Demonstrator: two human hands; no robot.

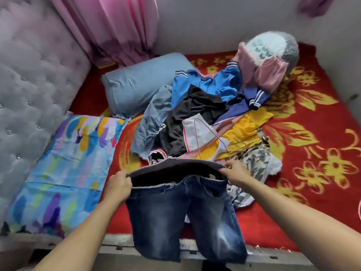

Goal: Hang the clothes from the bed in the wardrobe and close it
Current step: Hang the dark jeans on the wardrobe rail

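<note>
I hold a pair of dark blue jeans [175,216] by the waistband above the near edge of the bed [316,173]. My left hand [119,185] grips the left end of the waistband and my right hand [233,172] grips the right end. The legs hang down past the bed's edge. Behind the jeans lies a pile of clothes [197,114]: a black garment, light denim, a blue jacket with striped cuffs, a yellow piece [246,126], a pink piece and a grey patterned one. A thin wire hanger [207,133] lies on the pile. The wardrobe is out of view.
A blue pillow [140,83] and a multicoloured pillow [64,169] lie at the left by the grey tufted headboard [33,79]. A pink curtain [121,28] hangs at the back. A plastic-wrapped bundle [273,49] sits at the far wall. The red floral blanket shows at the right.
</note>
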